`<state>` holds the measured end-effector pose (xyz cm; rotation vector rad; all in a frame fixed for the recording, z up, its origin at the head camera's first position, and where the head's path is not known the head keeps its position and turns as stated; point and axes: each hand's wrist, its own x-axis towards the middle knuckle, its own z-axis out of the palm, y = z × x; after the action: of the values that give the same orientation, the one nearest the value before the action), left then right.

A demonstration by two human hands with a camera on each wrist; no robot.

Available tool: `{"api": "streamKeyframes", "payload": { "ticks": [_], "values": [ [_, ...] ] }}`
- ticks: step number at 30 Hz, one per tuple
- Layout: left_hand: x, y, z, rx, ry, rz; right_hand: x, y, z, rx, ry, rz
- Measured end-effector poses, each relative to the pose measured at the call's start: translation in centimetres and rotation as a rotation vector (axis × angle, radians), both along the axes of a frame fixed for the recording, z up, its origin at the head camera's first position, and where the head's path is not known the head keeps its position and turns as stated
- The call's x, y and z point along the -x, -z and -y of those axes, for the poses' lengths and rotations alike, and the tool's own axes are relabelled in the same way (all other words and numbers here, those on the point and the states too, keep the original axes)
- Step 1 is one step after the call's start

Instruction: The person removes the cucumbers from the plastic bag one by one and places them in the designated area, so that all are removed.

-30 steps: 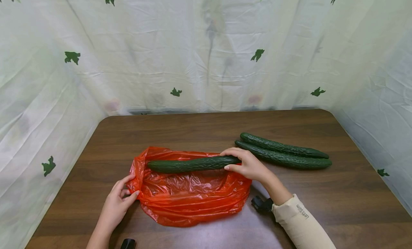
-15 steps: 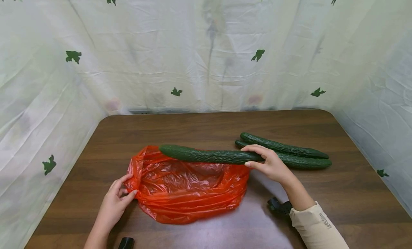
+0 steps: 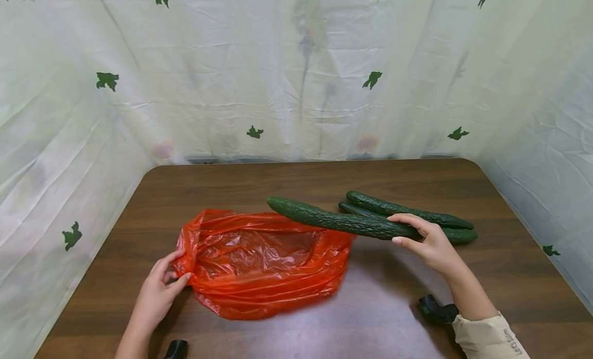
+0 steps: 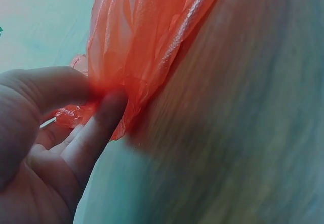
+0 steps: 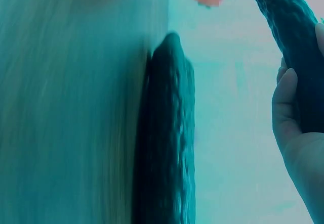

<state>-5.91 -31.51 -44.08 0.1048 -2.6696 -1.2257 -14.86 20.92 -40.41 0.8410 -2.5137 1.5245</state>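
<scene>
A long dark green cucumber (image 3: pixel 343 222) is gripped near its right end by my right hand (image 3: pixel 433 243), its far end tilted up over the bag's right rim. In the right wrist view the fingers curl round this cucumber (image 5: pixel 288 21). My left hand (image 3: pixel 157 287) pinches the left edge of a red plastic bag (image 3: pixel 268 297), which lies with its mouth spread open. Up close, thumb and finger squeeze the gathered film (image 4: pixel 131 42) in the left wrist view. Two more cucumbers (image 3: pixel 417 215) lie side by side at the right, partly covered by the held one and the right hand.
A brown wooden table (image 3: pixel 259 186) carries everything, with a pale curtain (image 3: pixel 204 91) printed with green leaf shapes behind and at both sides. Black wrist devices (image 3: pixel 437 310) sit at the wrists.
My right hand has drawn the cucumber rightward and up from over the bag's mouth, toward the two lying cucumbers. My left hand has shifted slightly left, pulling the bag along.
</scene>
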Motion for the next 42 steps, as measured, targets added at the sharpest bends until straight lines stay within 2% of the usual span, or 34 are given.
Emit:
{"api": "streamKeyframes", "payload": {
  "ticks": [12,21,24,29,36,42],
  "values": [
    [0.0,0.1,0.0,0.0,0.013,-0.019,-2.7,0.1,-6.1,-0.048,0.165,0.031],
    [-0.1,0.3,-0.1,0.004,-0.006,0.004,-4.0,1.4,-9.6,-0.066,0.231,0.057],
    [-0.1,0.3,-0.1,0.007,-0.008,-0.008,-4.4,1.8,-10.2,-0.083,0.244,0.064],
    [-0.1,0.5,0.0,0.01,-0.008,-0.032,-4.8,2.4,-11.2,-0.117,0.268,0.104],
    [0.0,0.6,0.1,0.005,0.001,-0.02,-4.7,3.2,-12.2,-0.173,0.26,0.166],
    [0.1,0.6,0.1,0.008,0.0,-0.02,-4.4,3.4,-12.5,-0.147,0.285,0.255]
  ]
}}
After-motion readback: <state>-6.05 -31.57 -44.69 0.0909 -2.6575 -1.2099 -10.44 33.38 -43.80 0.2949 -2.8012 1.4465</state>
